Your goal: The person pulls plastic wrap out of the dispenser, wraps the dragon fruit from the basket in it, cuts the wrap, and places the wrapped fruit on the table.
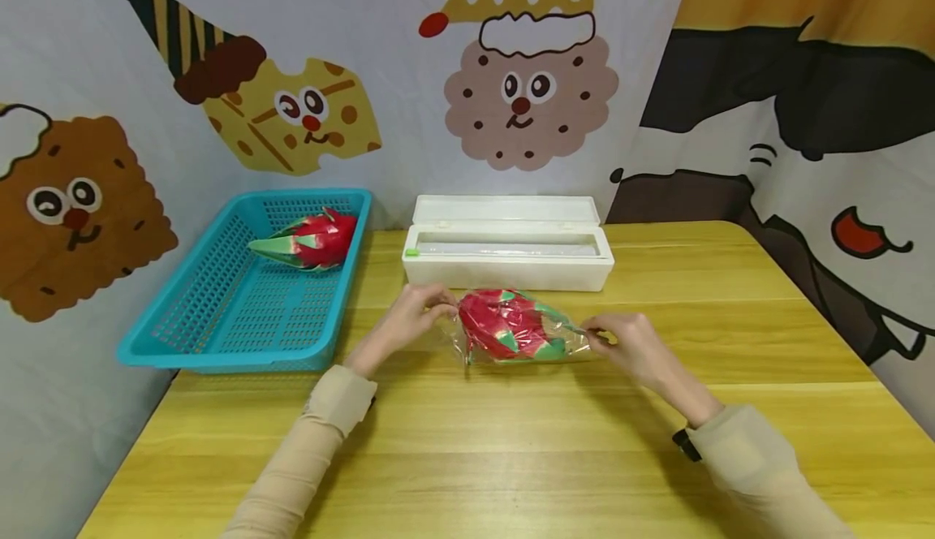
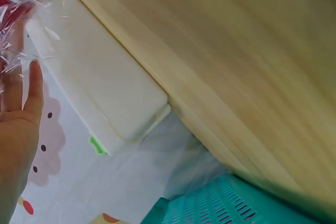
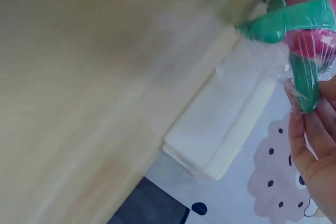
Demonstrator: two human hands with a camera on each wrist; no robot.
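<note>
A red dragon fruit (image 1: 500, 324) with green scales lies on the table, wrapped in clear plastic wrap (image 1: 577, 342). At its left end, my left hand (image 1: 412, 317) pinches the film between thumb and fingers. My right hand (image 1: 634, 350) pinches the film at the opposite end, beside the green tips. In the left wrist view, crinkled film (image 2: 10, 40) covers some fingertips of the left hand (image 2: 18, 135). The right wrist view has the right hand (image 3: 317, 150) at a green tip (image 3: 305, 85) under the film.
Behind the fruit stands a white wrap dispenser box (image 1: 504, 273), its lid (image 1: 506, 209) raised and a film roll (image 1: 504, 249) inside. A blue basket (image 1: 241, 358) at the left holds another dragon fruit (image 1: 321, 239). A printed curtain (image 1: 409, 117) hangs behind the wooden table (image 1: 497, 458).
</note>
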